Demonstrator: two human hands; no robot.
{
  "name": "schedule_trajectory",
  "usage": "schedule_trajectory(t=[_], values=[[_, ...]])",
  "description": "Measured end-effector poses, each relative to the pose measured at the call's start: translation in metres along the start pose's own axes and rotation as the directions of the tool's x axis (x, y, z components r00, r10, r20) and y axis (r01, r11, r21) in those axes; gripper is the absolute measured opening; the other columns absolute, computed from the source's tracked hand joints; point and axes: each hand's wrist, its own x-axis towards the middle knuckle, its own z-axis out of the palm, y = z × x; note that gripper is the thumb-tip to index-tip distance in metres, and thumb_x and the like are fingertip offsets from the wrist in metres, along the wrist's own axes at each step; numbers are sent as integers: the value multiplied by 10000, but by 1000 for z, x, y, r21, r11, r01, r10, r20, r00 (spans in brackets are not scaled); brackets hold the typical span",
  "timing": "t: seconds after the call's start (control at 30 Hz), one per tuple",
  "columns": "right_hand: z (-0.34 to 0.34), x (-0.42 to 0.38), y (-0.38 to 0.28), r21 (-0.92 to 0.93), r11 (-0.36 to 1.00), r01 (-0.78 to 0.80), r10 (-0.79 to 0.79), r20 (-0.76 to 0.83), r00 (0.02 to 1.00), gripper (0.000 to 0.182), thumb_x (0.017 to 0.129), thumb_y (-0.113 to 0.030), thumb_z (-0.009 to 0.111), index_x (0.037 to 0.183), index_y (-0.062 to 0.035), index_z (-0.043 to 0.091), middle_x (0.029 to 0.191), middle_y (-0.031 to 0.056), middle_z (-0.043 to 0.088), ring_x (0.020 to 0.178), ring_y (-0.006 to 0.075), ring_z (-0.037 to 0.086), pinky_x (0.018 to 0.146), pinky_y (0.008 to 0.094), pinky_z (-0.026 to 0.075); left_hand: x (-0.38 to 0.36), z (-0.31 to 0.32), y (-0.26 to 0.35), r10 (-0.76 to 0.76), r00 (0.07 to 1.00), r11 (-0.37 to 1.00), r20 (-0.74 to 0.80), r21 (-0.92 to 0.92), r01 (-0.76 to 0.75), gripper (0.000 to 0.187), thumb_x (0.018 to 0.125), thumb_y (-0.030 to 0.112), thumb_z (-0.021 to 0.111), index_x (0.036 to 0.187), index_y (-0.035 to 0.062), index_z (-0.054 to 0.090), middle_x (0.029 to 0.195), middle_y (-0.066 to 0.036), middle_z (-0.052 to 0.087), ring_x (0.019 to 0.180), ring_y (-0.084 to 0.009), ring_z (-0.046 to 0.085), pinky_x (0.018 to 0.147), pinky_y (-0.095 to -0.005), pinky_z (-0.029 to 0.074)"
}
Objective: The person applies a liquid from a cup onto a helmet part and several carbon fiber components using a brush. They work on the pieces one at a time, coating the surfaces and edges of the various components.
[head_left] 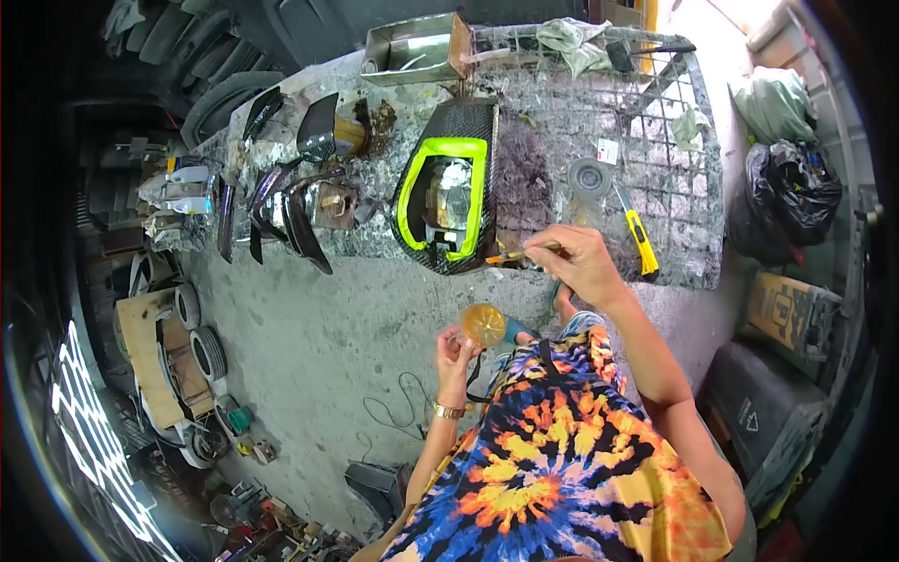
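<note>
My left hand (456, 348) is closed on a round cup (483, 325) of amber liquid, held low in front of the table. Above the table's front edge, my right hand (573, 258) grips a thin brush (515, 256), its orange tip pointing left. That tip is close to the lower right corner of a black carbon-patterned part (468, 117). The part lies on the table and has a bright yellow-green border (408, 192) around its opening. I cannot tell whether the brush touches it.
On the table (375, 70), curved dark parts (298, 220) lie left; a grey disc (590, 178) and yellow cutter (642, 245) lie right. A metal box (412, 51) stands at the back. Tyres (208, 353) are at floor left, a dark bin (763, 403) at right.
</note>
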Motion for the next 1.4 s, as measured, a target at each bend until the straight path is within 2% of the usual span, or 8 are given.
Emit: schedule_trajectory(t=[0.57, 0.7, 0.83, 1.0, 1.13, 1.27, 1.33, 1.4], values=[[-66, 171, 35, 152, 969, -195, 202, -36, 979, 229, 901, -222, 625, 793, -20, 613, 647, 24, 614, 468, 30, 469, 376, 198, 347, 1, 86, 19, -29, 990, 994, 140, -103, 44, 447, 872, 123, 658, 1235, 35, 412, 1018, -50, 582, 947, -122, 563, 833, -271, 481], [-82, 165, 22, 76, 972, -222, 232, -158, 960, 172, 908, -187, 613, 844, -29, 640, 651, 25, 615, 467, 17, 459, 381, 193, 336, 13, 114, 23, -36, 984, 992, 174, -114, 57, 424, 904, 137, 608, 1261, 46, 398, 1059, -70, 562, 985, -138, 558, 839, -285, 484], [-99, 89, 8, 58, 960, -273, 275, -25, 961, 158, 895, -170, 626, 878, -15, 653, 661, 21, 615, 490, 40, 480, 428, 222, 381, 35, 146, 37, -125, 988, 982, 92, -131, 137, 494, 864, 159, 683, 1243, 38, 391, 978, -58, 593, 884, -111, 572, 784, -258, 474], [-93, 36, 3, -317, 916, 247, -103, 408, 907, 94, 825, -113, 654, 876, -38, 679, 744, 66, 626, 666, 191, 596, 621, 303, 484, 56, 163, 29, -26, 999, 987, 23, -161, 29, 490, 852, 175, 702, 1209, 40, 394, 982, -72, 604, 873, -108, 575, 765, -262, 476], [-77, 44, 23, -486, 796, 362, -115, 465, 878, 73, 806, -101, 660, 850, -51, 688, 765, 87, 621, 726, 227, 607, 652, 308, 490, 49, 170, 41, -32, 997, 988, -72, -151, 21, 464, 856, 185, 700, 1176, 49, 393, 1009, -85, 609, 901, -132, 595, 787, -262, 480], [-83, 77, 21, -293, 953, 78, 27, 339, 940, 87, 865, -100, 621, 878, -27, 667, 724, 60, 626, 611, 123, 571, 567, 275, 461, 53, 167, 33, -11, 997, 984, -78, -176, -3, 434, 864, 183, 692, 1158, 47, 403, 1022, -88, 608, 917, -134, 602, 785, -257, 478], [-88, 97, 12, -32, 934, -355, 352, 243, 904, 113, 894, -123, 607, 870, -31, 668, 655, 31, 610, 528, 53, 516, 465, 213, 404, 50, 165, 34, -70, 995, 981, -68, -184, 57, 417, 860, 175, 696, 1137, 41, 414, 1019, -85, 606, 910, -130, 601, 794, -254, 476], [-82, 116, 8, 3, 937, -348, 337, 241, 910, 150, 913, -152, 597, 872, -26, 667, 636, 13, 600, 484, 18, 475, 416, 172, 351, 45, 163, 31, -61, 996, 977, -71, -208, 45, 410, 856, 164, 700, 1129, 36, 422, 1009, -74, 600, 902, -121, 591, 799, -251, 474]])
